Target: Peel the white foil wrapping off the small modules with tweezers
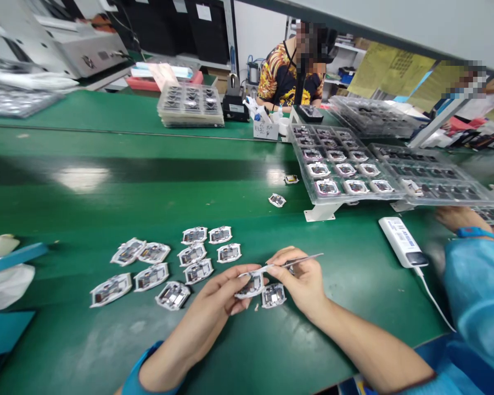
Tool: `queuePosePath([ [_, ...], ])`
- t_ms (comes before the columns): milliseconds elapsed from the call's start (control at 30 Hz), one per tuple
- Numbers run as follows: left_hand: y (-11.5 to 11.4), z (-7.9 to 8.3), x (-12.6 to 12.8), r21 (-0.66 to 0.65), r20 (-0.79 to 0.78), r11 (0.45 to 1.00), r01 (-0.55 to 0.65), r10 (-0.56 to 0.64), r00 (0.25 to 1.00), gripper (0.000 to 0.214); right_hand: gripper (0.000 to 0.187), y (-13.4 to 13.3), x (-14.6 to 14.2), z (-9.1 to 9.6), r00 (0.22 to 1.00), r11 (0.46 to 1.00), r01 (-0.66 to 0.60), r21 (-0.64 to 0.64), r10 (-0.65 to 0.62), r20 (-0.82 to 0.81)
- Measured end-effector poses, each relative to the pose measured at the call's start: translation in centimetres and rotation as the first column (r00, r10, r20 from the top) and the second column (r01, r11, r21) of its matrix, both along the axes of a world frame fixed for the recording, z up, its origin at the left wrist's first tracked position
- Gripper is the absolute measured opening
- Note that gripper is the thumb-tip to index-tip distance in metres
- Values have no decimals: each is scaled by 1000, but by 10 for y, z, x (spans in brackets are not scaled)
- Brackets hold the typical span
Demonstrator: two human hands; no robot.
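My left hand (222, 293) pinches a small white-edged electronic part (252, 285) just above the green table (107, 208). My right hand (302, 277) grips metal tweezers (302, 260), whose tip touches the top edge of that part. Another such part (274, 295) lies on the table right under my right hand. Several more of the same parts (164, 263) lie spread in a loose group to the left of my hands. Two single parts (277, 200) (291, 179) lie farther back.
Clear plastic trays (346, 170) with parts stand on white stands at the right. A white device with a cable (402, 241) lies beside them. Another person's hand and blue sleeve (473, 263) are at the right. A stack of trays (190, 104) and a seated person (290, 71) are at the back.
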State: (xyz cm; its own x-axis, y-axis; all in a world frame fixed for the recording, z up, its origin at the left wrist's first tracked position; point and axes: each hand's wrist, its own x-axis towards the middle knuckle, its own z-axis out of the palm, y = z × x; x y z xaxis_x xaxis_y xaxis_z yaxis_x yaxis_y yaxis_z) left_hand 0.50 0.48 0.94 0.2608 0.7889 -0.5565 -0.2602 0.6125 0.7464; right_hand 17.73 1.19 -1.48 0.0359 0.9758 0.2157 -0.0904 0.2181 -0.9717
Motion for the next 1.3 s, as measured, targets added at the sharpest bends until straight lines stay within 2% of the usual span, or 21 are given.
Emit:
queuePosePath([
  [100,0,-1,3,19,-32,1000,16,-15,999,37,10,-1,-3,0,999,997,43,-57,-45,-27],
  [267,-1,-5,6,43,-123,999,6,-1,992,39,14,-1,-4,3,996,991,38,-127,-47,-70],
  [400,0,-8,3,182,-213,983,34,6,977,38,17,1,-3,5,994,981,65,-184,-80,-72],
  [500,1,-8,1,287,-293,954,84,4,956,38,17,0,-2,6,996,976,11,-217,-29,-78],
  [600,1,-8,1,336,-346,932,136,-12,938,37,15,0,-2,7,997,971,-32,-239,14,-75],
  [967,-3,-6,1,413,-375,887,206,-40,926,31,21,4,-3,5,982,945,-57,-322,-4,-187],
  [1300,-3,-9,1,425,-332,886,186,-39,942,30,17,3,-3,6,992,956,-17,-291,-20,-124],
])
